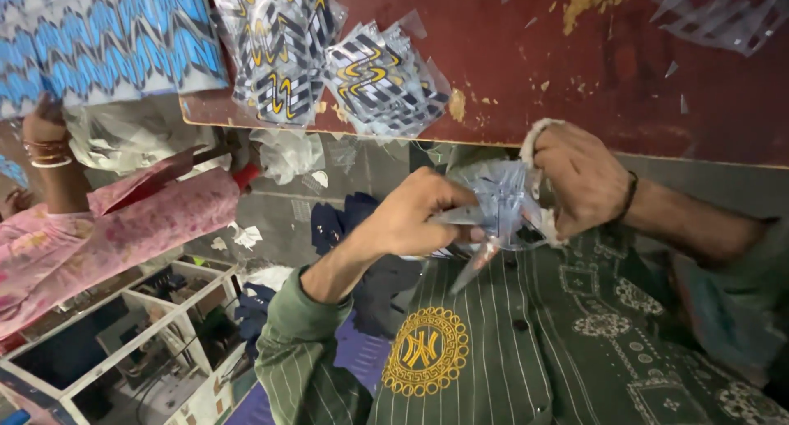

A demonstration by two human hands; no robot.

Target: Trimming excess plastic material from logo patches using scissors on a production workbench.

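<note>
Clear plastic packets [501,203] sit bunched between your two hands, held in the air just off the near edge of the surface [592,71] and above your green striped shirt [509,343]. Your left hand [415,215] is clenched on the bundle's left side, and your right hand [579,174] grips its right side along with a bit of white cloth [534,141].

You work at a dark red surface with chipped paint and small clear scraps scattered over it. Two heaps of patterned packets lie near its near edge: one [275,47] at the corner, one [382,80] just beside it. A third heap [723,10] lies at the far right. Blue zigzag fabric [99,39] is at the left, where another person's hand [45,125] with bangles reaches up. White shelving [148,326] stands on the floor below.
</note>
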